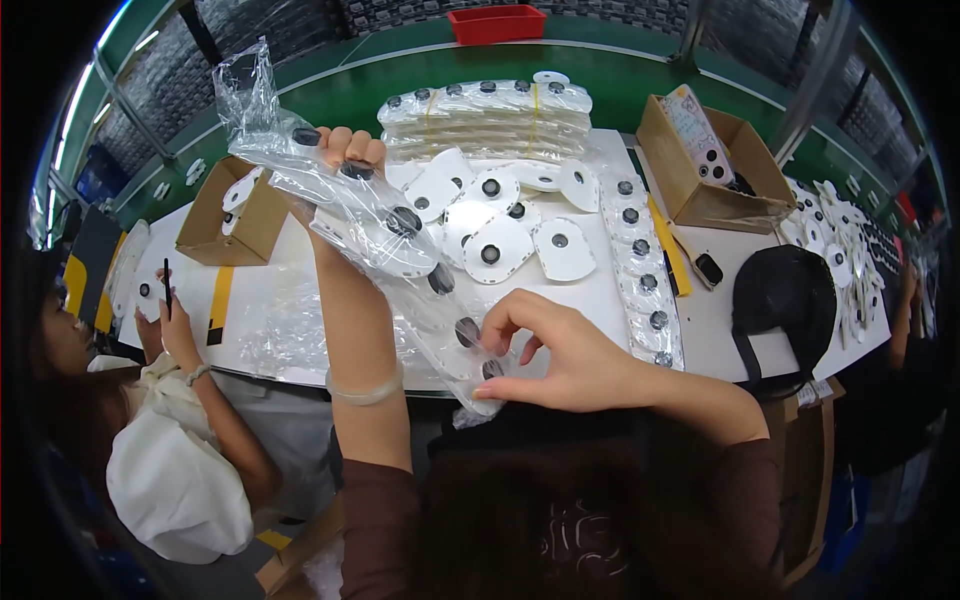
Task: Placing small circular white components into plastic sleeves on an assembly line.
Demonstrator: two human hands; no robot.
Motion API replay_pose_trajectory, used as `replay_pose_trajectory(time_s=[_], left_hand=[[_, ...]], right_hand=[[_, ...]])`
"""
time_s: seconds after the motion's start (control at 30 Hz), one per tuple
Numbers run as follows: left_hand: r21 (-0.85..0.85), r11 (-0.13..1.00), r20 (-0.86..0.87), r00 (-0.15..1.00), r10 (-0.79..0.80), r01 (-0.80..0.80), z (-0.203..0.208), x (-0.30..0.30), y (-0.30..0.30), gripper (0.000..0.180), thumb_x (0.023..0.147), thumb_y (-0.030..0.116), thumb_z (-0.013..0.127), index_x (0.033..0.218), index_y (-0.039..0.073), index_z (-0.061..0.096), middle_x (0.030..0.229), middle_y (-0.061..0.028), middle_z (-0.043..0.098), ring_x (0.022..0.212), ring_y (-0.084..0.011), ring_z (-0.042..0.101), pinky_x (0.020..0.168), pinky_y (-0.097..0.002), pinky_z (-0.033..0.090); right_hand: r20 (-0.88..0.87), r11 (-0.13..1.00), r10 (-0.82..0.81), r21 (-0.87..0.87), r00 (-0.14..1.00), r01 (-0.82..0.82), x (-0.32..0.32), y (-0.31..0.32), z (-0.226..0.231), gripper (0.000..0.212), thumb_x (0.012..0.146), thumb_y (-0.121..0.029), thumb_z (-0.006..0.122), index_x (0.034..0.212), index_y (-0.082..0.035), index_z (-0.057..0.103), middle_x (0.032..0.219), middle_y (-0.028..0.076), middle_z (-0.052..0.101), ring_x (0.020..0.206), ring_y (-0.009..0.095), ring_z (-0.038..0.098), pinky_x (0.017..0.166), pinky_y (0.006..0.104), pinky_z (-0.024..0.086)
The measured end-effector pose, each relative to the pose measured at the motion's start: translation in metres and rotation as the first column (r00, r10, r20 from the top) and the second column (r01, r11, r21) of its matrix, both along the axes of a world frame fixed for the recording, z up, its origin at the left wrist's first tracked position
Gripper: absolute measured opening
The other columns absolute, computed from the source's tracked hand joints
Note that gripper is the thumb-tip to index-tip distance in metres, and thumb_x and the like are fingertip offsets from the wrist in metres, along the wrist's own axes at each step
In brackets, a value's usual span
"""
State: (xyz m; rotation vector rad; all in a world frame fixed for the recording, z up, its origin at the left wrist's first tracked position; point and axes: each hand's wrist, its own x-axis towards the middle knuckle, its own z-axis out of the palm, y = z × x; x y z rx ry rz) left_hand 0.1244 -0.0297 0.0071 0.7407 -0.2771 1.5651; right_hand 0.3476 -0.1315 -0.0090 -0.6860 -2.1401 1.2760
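Note:
A long clear plastic sleeve runs slanting across in front of me. Inside it, in a row, lie white rounded plates with black round centres. My left hand is raised and closed round the sleeve's upper part, below its loose, crumpled end. At the lower end my right hand has thumb and fingers pinched at the last plate in the sleeve. Behind it, loose white plates lie in a heap on the table. Similar filled sleeves are stacked at the back, and another filled sleeve lies to the right.
At left stands a cardboard box with plates; a second box at right holds a phone. A watch, a black cap-like item and a red bin are also around. Co-workers are at left and far right.

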Motion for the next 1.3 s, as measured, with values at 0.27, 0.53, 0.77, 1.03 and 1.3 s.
replay_pose_trajectory(time_s=[0.27,0.53,0.77,1.03,1.3], left_hand=[[0.055,0.979,-0.132,0.971,0.201,-0.195,-0.008,-0.022,0.013,0.022,0.075,0.028,0.047,0.07,0.006,0.046,0.054,-0.0028,0.042,0.053,-0.0151,0.036,0.055,-0.0254,0.035],[-0.171,0.783,-0.205,0.799,0.565,-0.598,0.021,-0.001,-0.01,0.031,0.081,0.039,0.031,0.068,0.012,0.039,0.049,-0.0012,0.038,0.048,-0.0163,0.038,0.046,-0.0238,0.036],[-0.293,0.505,-0.274,0.578,0.769,-0.812,0.014,-0.02,-0.008,0.02,0.081,0.03,0.033,0.075,0.012,0.04,0.055,0.0001,0.036,0.051,-0.0148,0.039,0.05,-0.0236,0.039],[-0.268,0.716,-0.091,0.757,0.647,-0.645,0.02,0.011,-0.006,0.038,0.08,0.045,0.038,0.087,0.008,0.038,0.06,-0.0048,0.039,0.05,-0.0172,0.042,0.05,-0.0281,0.041],[-0.271,0.506,-0.392,0.575,0.719,-0.818,0.039,0.067,-0.016,0.056,0.076,0.053,0.039,0.096,0.001,0.042,0.082,-0.0054,0.048,0.068,-0.0147,0.05,0.062,-0.0296,0.044]], right_hand=[[-0.11,0.967,-0.189,0.149,0.976,0.205,0.017,0.001,0.008,0.006,0.073,-0.005,0.053,0.077,-0.003,0.05,0.073,0.005,0.051,0.066,0.012,0.049,0.058,0.0225,0.041],[-0.19,0.924,-0.239,-0.346,0.952,0.163,0.035,0.003,0.058,0.009,0.072,-0.008,0.056,0.073,-0.003,0.048,0.056,0.0,0.044,0.046,0.01,0.042,0.047,0.0158,0.032],[0.234,0.802,-0.364,0.57,0.901,0.176,0.056,0.02,0.05,0.025,0.069,-0.017,0.062,0.084,-0.004,0.046,0.08,0.003,0.05,0.074,0.01,0.047,0.062,0.0232,0.039],[0.023,0.952,-0.181,0.255,0.983,0.169,0.021,0.039,0.051,0.043,0.068,-0.025,0.061,0.102,-0.004,0.045,0.097,0.01,0.05,0.089,0.015,0.048,0.077,0.0276,0.038],[-0.308,0.985,-0.151,0.037,0.939,0.171,-0.027,0.072,0.071,0.024,0.075,-0.024,0.054,0.089,-0.004,0.054,0.077,0.003,0.053,0.07,0.009,0.05,0.06,0.0213,0.04]])
